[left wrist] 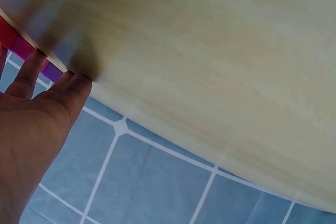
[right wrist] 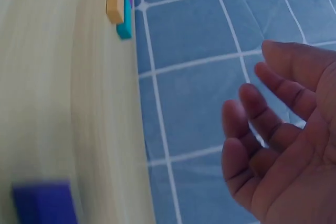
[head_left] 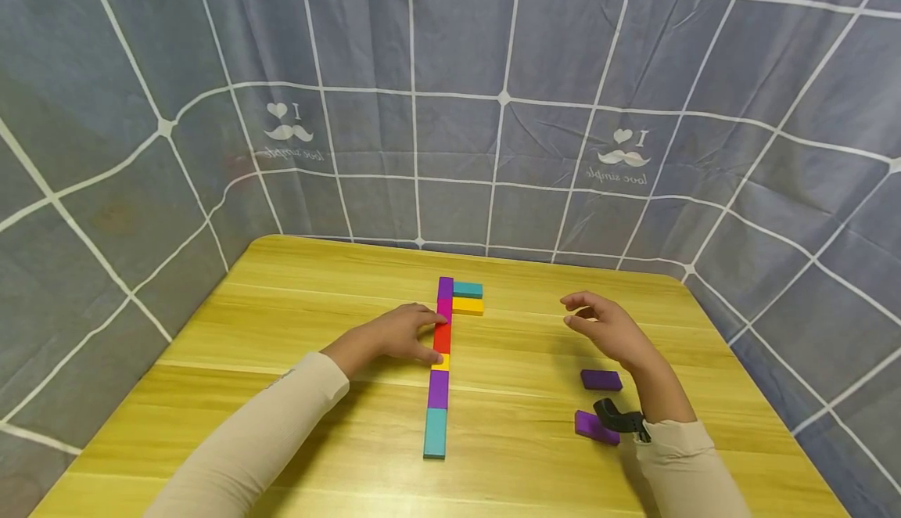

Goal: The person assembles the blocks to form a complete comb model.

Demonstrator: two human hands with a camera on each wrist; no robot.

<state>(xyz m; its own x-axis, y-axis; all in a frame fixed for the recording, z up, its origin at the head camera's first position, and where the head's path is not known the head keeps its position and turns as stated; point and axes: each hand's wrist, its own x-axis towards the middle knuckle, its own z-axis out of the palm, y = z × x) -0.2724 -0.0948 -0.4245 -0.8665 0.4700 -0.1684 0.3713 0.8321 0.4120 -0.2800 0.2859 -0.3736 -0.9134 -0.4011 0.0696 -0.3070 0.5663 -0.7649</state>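
A straight row of flat coloured blocks runs down the table: purple, magenta, red, yellow, purple and teal. My left hand reaches in from the left, its forefinger at the magenta and red blocks and its thumb at the small yellow one. In the left wrist view that hand has its fingers extended along the row. My right hand hovers over the right side, holding nothing. Loosely bent fingers show on this hand in the right wrist view.
Against the row's far right side lie a teal block and a yellow-orange block. Two loose purple blocks, one farther and one nearer, lie below the right hand. A grey gridded curtain surrounds the wooden table.
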